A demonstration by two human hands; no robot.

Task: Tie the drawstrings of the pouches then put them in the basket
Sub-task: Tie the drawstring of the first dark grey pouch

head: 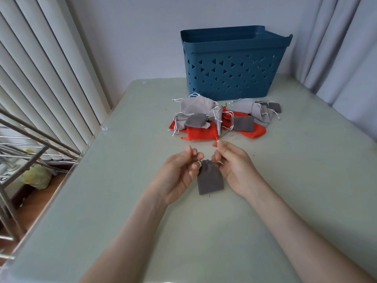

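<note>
Step in hand: tying, judged from the gathered neck. The knot cannot be made out.
Pouch in work: small dark grey fabric drawstring pouch (210, 180), between both hands, seemingly resting on the pale green surface (295, 190), with its cinched neck pointing away from the person.
Left grip: left hand (179, 172) has its fingers curled and the fingertips pinched together just left of the neck, apparently on one of the thin drawstrings (218, 162).
Right grip: right hand (234, 168) is likewise curled, pinching beside the right of the neck. The cord is barely discernible.
Remaining stock: heap of light grey, dark grey and orange-red fabric pouches (220, 119), beyond the hands, with cords loose.
Destination: blue plastic basket with triangular cut-outs (234, 64), behind the heap at the far edge. Its contents are not visible.
Next move, assessed: cross the two cords and draw the knot snug against the neck. Then lift the pouch over the heap and release it above the basket rim.
Progress, assessed: early, with most pouches outstanding.
</note>
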